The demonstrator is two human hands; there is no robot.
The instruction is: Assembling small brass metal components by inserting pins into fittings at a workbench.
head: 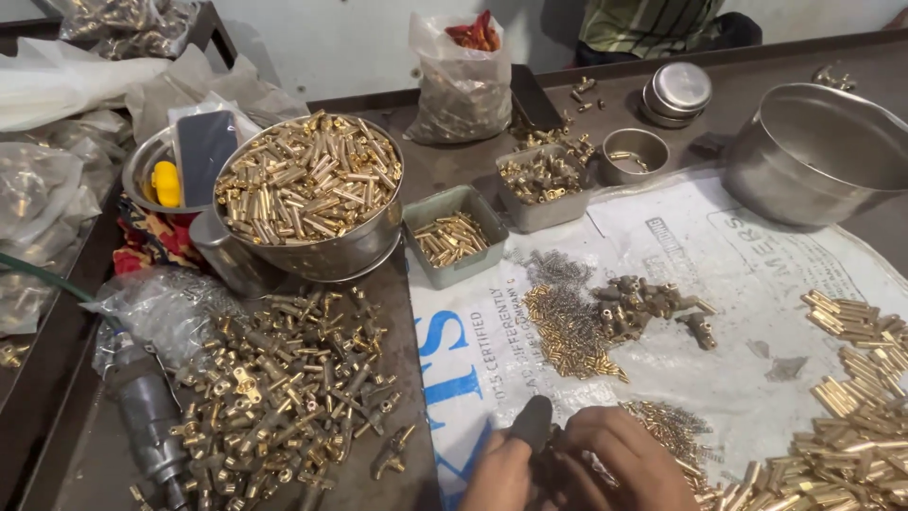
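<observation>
My left hand (499, 473) and my right hand (624, 462) meet at the bottom edge over a white printed sack (662, 360). Together they pinch a small dark part (534, 424) with a rounded black tip; its lower end is hidden between my fingers. Just right of my hands lies a heap of tiny springs (673, 428). A pile of small brass pins (570, 331) and a cluster of darker brass fittings (643, 301) lie farther out on the sack.
A steel bowl of brass tubes (307, 194) stands at left above a heap of brass fittings (284, 388). Small trays (454, 237) (541, 185), a large steel pot (818, 151), brass tubes at right (851, 416), plastic bags and a person at the back.
</observation>
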